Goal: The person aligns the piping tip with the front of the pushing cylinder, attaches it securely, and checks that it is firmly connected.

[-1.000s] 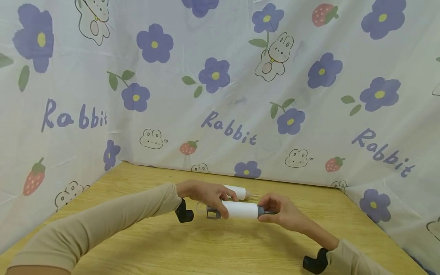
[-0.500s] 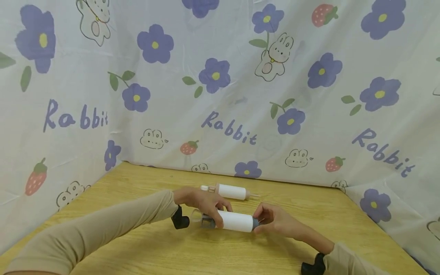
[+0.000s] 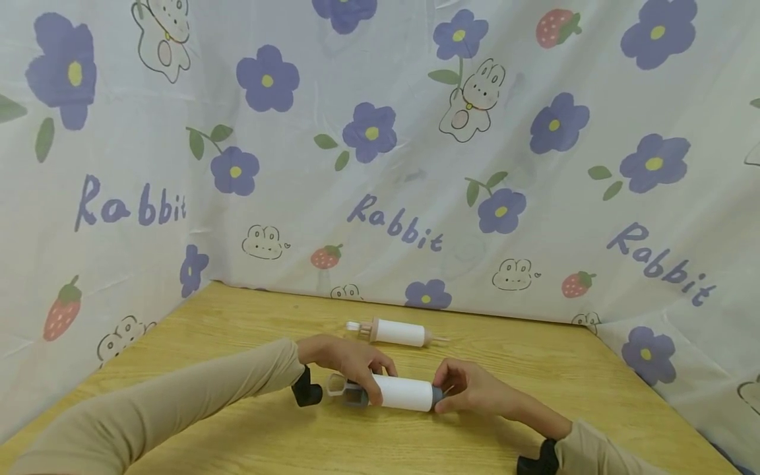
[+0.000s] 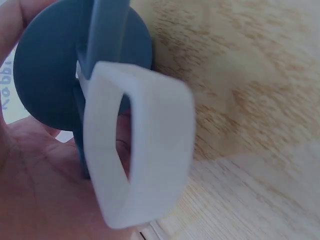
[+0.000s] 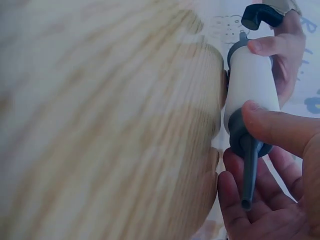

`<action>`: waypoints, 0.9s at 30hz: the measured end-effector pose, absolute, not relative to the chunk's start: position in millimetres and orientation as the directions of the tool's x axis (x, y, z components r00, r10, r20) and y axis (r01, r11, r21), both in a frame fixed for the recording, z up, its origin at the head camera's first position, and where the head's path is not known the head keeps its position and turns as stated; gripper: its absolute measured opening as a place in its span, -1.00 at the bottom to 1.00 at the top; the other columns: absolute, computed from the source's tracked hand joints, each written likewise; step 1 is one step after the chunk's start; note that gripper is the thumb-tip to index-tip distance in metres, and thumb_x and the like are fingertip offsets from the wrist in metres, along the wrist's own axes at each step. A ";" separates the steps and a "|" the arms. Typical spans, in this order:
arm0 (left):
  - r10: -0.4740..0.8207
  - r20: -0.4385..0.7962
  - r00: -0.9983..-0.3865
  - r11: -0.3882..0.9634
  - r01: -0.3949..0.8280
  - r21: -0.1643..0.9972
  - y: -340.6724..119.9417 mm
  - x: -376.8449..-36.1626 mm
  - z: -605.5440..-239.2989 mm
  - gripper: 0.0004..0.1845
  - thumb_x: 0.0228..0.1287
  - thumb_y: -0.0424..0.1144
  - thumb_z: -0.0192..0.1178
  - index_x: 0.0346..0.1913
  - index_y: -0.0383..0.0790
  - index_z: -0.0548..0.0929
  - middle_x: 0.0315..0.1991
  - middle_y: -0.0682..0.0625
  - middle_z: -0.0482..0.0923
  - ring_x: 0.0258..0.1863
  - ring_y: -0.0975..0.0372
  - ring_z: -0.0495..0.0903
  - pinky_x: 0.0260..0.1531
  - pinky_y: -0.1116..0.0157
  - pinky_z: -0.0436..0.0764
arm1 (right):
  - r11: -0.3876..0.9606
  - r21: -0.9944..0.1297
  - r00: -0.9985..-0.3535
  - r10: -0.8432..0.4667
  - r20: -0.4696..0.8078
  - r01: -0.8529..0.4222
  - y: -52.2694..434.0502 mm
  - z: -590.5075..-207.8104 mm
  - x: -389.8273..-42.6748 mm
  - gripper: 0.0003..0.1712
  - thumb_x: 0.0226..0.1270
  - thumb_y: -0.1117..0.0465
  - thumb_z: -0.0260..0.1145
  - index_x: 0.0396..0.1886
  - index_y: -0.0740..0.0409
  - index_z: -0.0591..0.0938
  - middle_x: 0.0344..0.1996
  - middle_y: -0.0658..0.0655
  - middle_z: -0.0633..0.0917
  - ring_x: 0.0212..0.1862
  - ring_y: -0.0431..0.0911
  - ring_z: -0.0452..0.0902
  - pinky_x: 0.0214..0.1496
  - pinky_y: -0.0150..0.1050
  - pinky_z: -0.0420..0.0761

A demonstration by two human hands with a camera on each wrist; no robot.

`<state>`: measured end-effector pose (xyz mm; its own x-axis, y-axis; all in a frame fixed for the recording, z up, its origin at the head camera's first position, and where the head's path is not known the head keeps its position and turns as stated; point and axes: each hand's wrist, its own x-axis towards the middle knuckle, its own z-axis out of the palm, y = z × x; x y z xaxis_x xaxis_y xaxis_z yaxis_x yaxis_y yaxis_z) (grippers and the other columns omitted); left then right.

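A large syringe [image 3: 406, 394] with a white barrel and dark grey ends lies nearly level, low over the table or on it. My left hand [image 3: 351, 359] grips its barrel near the handle end, thumb on the near side. A whitish ring handle [image 4: 165, 150] sticks out past that grey end in the left wrist view. My right hand [image 3: 476, 390] holds the other grey end between thumb and fingers. Its narrow grey nozzle [image 5: 248, 175] points out over the right palm in the right wrist view.
A second syringe [image 3: 400, 332], with a white barrel and pinkish ends, lies farther back on the wooden table [image 3: 285, 435]. Patterned cloth [image 3: 380, 211] hangs behind and along the sides. A black wrist mount [image 3: 538, 458] sits by my right sleeve.
Both hands have brought the grey-ended syringe down and toward me, slightly left. The pinkish syringe, partly covered before by my left hand, now shows fully and has not moved.
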<state>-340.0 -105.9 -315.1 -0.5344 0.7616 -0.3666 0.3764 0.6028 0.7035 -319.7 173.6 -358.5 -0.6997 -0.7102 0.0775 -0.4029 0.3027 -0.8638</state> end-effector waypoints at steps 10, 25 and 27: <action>0.756 -0.348 -0.554 0.609 0.400 0.685 -107.2 -340.8 -319.3 -0.65 -0.04 -0.12 0.30 -0.12 0.10 0.53 -0.25 0.06 0.58 -0.28 0.26 0.53 -0.27 0.33 0.52 | 0.312 -0.866 -0.709 -0.703 0.066 -0.390 171.2 -359.5 -321.7 -0.57 0.00 0.22 0.39 -0.17 0.25 0.43 -0.18 0.18 0.56 -0.10 0.04 0.50 -0.08 -0.28 0.54; 0.603 0.006 -0.798 0.668 0.510 0.542 -150.2 -370.9 -266.2 -0.47 0.06 0.22 0.14 0.03 0.02 0.42 0.02 -0.03 0.41 0.02 0.15 0.42 -0.03 0.12 0.45 | 0.590 -0.590 -0.827 -0.480 0.293 -0.551 222.2 -300.4 -371.3 -0.62 0.28 -0.11 0.08 -0.05 0.00 0.47 -0.09 0.05 0.54 0.03 -0.01 0.45 0.03 -0.08 0.48; 0.556 0.121 -0.822 0.689 0.538 0.485 -165.5 -381.8 -256.6 -0.46 0.08 0.19 0.13 0.04 -0.05 0.41 0.05 -0.09 0.37 0.06 0.10 0.37 0.00 0.11 0.43 | 0.634 -0.526 -0.823 -0.460 0.332 -0.567 238.9 -289.3 -384.1 -0.57 0.29 -0.11 0.06 -0.01 0.05 0.45 -0.03 0.11 0.53 0.08 0.04 0.42 0.06 0.00 0.45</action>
